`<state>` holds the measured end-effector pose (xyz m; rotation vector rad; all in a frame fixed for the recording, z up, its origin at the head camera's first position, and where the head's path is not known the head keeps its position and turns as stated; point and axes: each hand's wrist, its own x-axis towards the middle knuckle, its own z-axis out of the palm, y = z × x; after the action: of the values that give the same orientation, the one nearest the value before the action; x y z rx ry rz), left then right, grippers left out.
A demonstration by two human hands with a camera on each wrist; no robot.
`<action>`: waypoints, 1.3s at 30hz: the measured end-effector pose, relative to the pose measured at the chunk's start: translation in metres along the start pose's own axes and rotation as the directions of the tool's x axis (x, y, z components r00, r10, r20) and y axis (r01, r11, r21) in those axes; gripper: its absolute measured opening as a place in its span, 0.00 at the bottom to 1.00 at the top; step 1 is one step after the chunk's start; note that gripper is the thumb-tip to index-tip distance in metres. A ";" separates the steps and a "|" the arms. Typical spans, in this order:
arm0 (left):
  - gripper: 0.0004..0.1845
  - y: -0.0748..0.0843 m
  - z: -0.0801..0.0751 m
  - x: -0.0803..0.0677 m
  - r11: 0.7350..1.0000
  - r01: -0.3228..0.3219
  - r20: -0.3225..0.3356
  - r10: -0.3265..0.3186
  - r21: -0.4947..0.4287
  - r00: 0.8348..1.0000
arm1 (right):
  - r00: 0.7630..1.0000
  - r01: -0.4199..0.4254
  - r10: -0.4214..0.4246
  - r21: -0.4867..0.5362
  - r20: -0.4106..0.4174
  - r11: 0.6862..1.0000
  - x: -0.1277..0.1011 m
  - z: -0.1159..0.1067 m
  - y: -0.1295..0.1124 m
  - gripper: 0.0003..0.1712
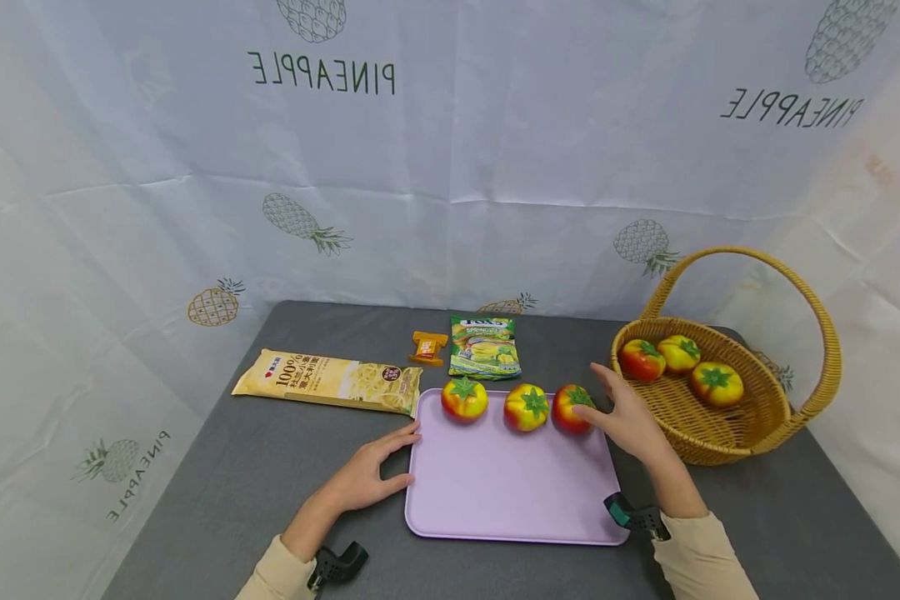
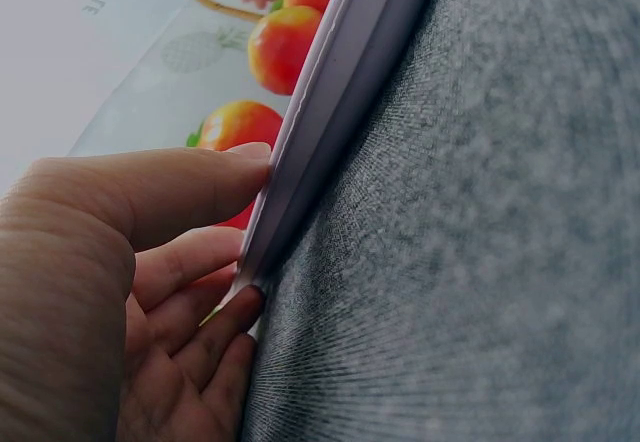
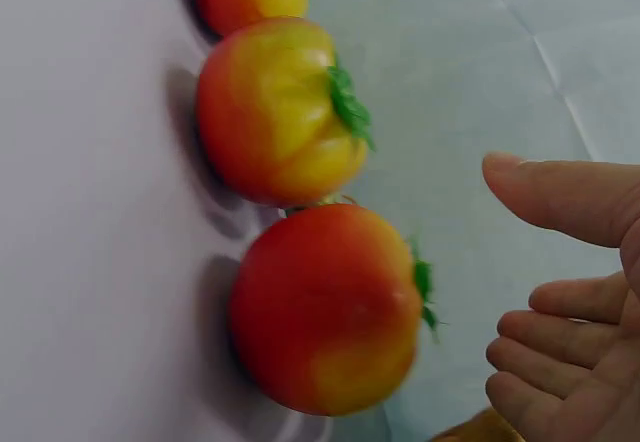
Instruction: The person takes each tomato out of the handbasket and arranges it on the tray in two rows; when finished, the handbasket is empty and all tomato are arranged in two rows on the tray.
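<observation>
A lilac tray (image 1: 513, 492) holds a row of three red-and-yellow tomatoes with green leafy tops: a left one (image 1: 464, 400), a middle one (image 1: 526, 407) and a right one (image 1: 571, 409). My left hand (image 1: 367, 473) touches the tray's left edge with thumb and fingertips, fingers fairly straight. The left wrist view shows its thumb (image 2: 215, 187) against the tray rim (image 2: 330, 112). Over the tray's right side, my right hand (image 1: 630, 425) hovers beside the right tomato. In the right wrist view its thumb and fingers are spread, apart from the nearest tomato (image 3: 325, 312), and hold nothing.
A wicker basket (image 1: 708, 429) with a tall handle stands at right, holding three more such fruits. Behind the tray lie a green candy bag (image 1: 484, 347) and a small orange packet (image 1: 428, 347). A yellow noodle pack (image 1: 330, 382) lies at left on the grey table (image 1: 232, 492).
</observation>
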<state>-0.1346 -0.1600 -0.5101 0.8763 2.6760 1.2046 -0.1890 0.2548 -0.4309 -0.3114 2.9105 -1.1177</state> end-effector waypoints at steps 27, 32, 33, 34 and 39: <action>0.29 -0.001 0.000 0.000 1.000 -0.011 -0.003 0.011 0.013 1.000 | 0.931 -0.308 0.328 0.139 -0.157 0.941 0.031 -0.060 0.043 0.48; 0.29 -0.001 -0.001 -0.001 1.000 -0.016 -0.008 0.016 0.016 1.000 | 0.926 -0.337 0.349 0.103 -0.143 0.936 0.038 -0.060 0.046 0.48; 0.29 -0.001 -0.001 -0.001 1.000 -0.014 -0.010 0.014 0.015 1.000 | 0.925 -0.342 0.352 0.092 -0.143 0.935 0.039 -0.061 0.047 0.48; 0.29 -0.002 -0.001 0.000 1.000 -0.015 -0.012 0.015 0.015 1.000 | 0.922 -0.350 0.359 0.083 -0.142 0.933 0.040 -0.061 0.047 0.48; 0.30 -0.002 0.001 0.000 1.000 -0.012 -0.010 0.012 0.021 1.000 | 0.911 -0.381 0.383 0.042 -0.154 0.923 0.045 -0.061 0.051 0.48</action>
<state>-0.1350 -0.1608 -0.5126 0.8927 2.7003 1.1886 -0.2471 0.3236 -0.4167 0.3550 2.9076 -1.1339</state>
